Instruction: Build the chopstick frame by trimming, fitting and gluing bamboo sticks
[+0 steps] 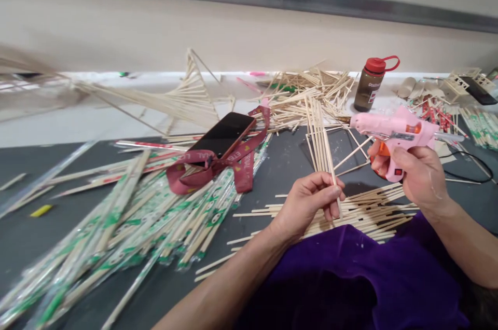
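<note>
My left hand [315, 197] pinches a thin wooden chopstick at the lower end of a fan of several chopsticks [319, 135]. The fan rises away from me, its sticks close side by side. My right hand [418, 174] is wrapped round the handle of a pink hot glue gun [392, 125], with fingers at its orange trigger. The gun's nozzle points left, close to the fan's right side but apart from my left hand. Beneath and beside my hands lie loose chopsticks [365, 210], roughly parallel on the dark table.
Wrapped chopsticks [155, 216] cover the left, with a phone [223, 135] and a red lanyard [243, 164] on top. Behind are a stick frame [194, 91], a heap of sticks [311, 86] and a red-lidded bottle [369, 86]. A black cable [482, 180] curls at right.
</note>
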A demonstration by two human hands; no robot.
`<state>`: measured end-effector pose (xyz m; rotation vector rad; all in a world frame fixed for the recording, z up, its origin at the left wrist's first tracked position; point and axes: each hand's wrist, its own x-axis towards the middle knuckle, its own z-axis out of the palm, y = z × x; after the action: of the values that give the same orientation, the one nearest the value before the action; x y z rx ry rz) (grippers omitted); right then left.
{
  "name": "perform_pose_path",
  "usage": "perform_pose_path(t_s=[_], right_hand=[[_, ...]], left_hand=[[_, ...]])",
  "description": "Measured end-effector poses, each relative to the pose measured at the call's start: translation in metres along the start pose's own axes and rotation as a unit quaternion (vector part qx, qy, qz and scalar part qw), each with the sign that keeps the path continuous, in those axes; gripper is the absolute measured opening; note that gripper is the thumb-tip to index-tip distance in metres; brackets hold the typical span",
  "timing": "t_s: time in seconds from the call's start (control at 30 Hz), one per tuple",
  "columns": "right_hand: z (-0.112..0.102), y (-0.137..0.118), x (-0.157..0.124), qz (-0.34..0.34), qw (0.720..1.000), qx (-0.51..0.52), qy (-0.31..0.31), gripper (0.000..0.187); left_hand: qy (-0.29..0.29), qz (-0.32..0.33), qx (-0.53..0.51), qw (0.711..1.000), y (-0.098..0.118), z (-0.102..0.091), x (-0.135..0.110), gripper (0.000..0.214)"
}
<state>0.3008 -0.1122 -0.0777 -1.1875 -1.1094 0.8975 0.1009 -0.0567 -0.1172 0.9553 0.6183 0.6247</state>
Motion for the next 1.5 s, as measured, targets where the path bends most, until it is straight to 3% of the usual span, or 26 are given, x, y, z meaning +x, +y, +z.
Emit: perform_pose_path(t_s=[0.23,0.33,0.43,0.53,0.73,1.03,1.23,1.4,1.5], right_hand=[[-0.007,-0.013,0.013,-0.025,0.995,-0.087,0.027,0.018],[-0.013,-0.033,0.034,-0.09,0.982,-0.157,0.048,0.012],[-0.02,-0.048,0.063,-0.118,0.974,-0.193,0.026,0.01],[-0.025,-0.05,0.091,-0.092,0.973,-0.209,-0.015,0.012],[-0.024,-0.025,0.129,-0.04,0.979,-0.186,-0.079,0.022],[-0.008,-0.013,0.131,-0.034,0.976,-0.193,-0.097,0.026],[-0.005,-0.004,0.134,-0.033,0.977,-0.175,-0.116,0.022],[-0.01,-0.021,0.129,0.006,0.982,-0.165,-0.088,0.019],[-0.018,-0.041,0.113,-0.068,0.984,-0.154,-0.065,0.019]], left_hand=[[0.026,-0.019,-0.007,0.999,-0.005,-0.005,0.002,0.032],[0.04,-0.025,-0.004,0.999,-0.008,-0.006,0.002,0.033],[0.047,-0.03,0.002,0.998,-0.01,-0.007,0.002,0.033],[0.048,-0.035,0.002,0.998,-0.012,-0.009,0.001,0.033],[0.062,-0.065,-0.002,0.996,-0.016,-0.013,0.002,0.032],[0.088,-0.089,-0.003,0.992,-0.013,-0.009,-0.002,0.029],[0.034,-0.098,-0.015,0.995,-0.024,-0.024,0.003,0.031],[0.064,-0.078,-0.016,0.995,-0.015,-0.016,0.001,0.028],[0.083,-0.055,-0.018,0.995,-0.002,-0.01,0.001,0.029]])
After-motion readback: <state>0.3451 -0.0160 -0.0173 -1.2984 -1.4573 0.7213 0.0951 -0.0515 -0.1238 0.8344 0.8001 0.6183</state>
